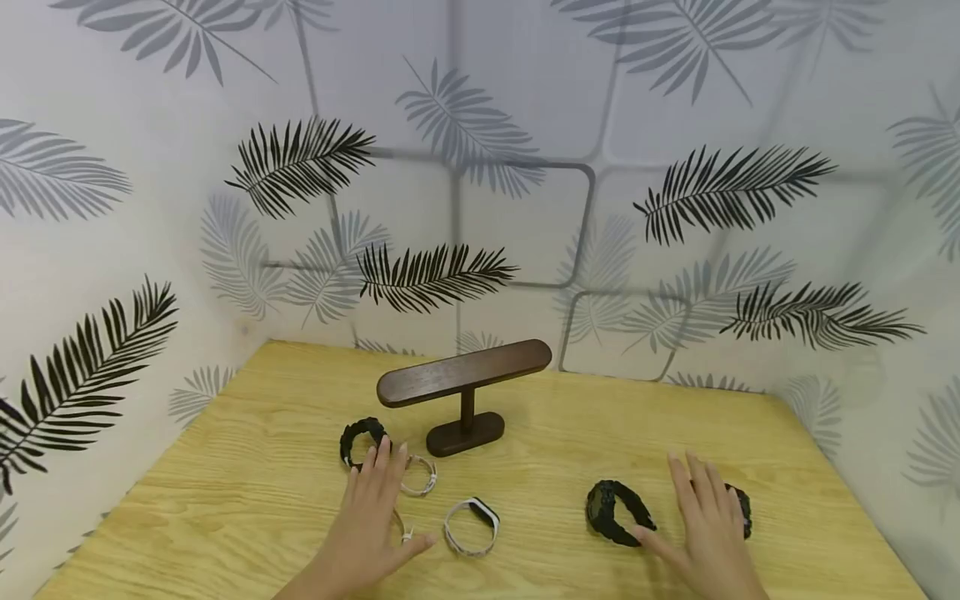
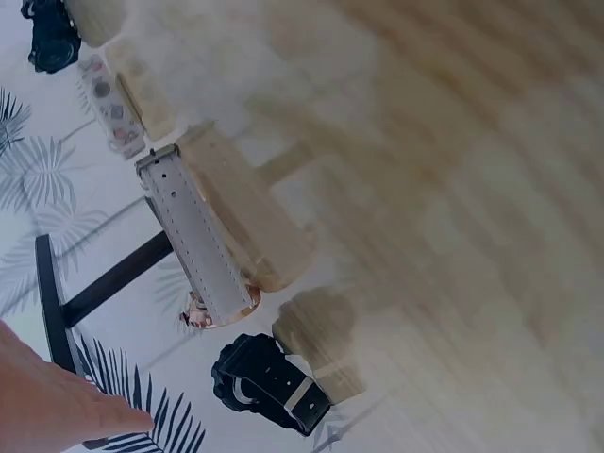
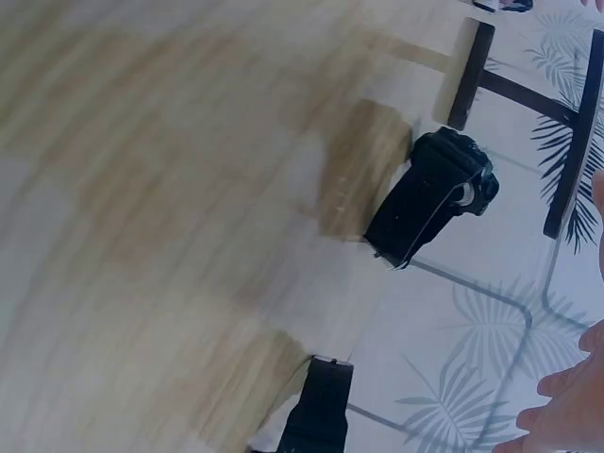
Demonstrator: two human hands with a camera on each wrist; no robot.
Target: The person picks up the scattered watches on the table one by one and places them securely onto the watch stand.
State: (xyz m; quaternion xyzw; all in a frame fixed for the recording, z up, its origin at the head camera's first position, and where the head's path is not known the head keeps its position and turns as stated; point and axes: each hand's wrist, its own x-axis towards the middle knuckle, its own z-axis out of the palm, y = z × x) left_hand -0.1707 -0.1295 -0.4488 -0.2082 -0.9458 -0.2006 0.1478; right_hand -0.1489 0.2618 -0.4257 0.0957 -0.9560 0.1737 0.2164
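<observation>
My left hand (image 1: 363, 521) is held over the left part of the table with its fingers extended and nothing gripped. Around it are a black watch (image 1: 349, 442) behind the fingertips, a slim light bracelet-like watch (image 1: 431, 477), another thin one (image 1: 406, 530) partly hidden by the hand, and a white-banded watch with a dark face (image 1: 483, 511). Over the right part, my right hand (image 1: 708, 525) is also spread and holds nothing. Its thumb tip overlaps the edge of a black watch (image 1: 602, 510); contact cannot be judged. A second black watch (image 1: 744, 507) is partly hidden behind that hand.
A dark brown wooden T-shaped display stand (image 1: 467, 375) rises behind the watches near mid-table, its bar bare. The wood-grain table (image 1: 247, 467) meets leaf-patterned wall covering (image 1: 510, 217) at the back and sides.
</observation>
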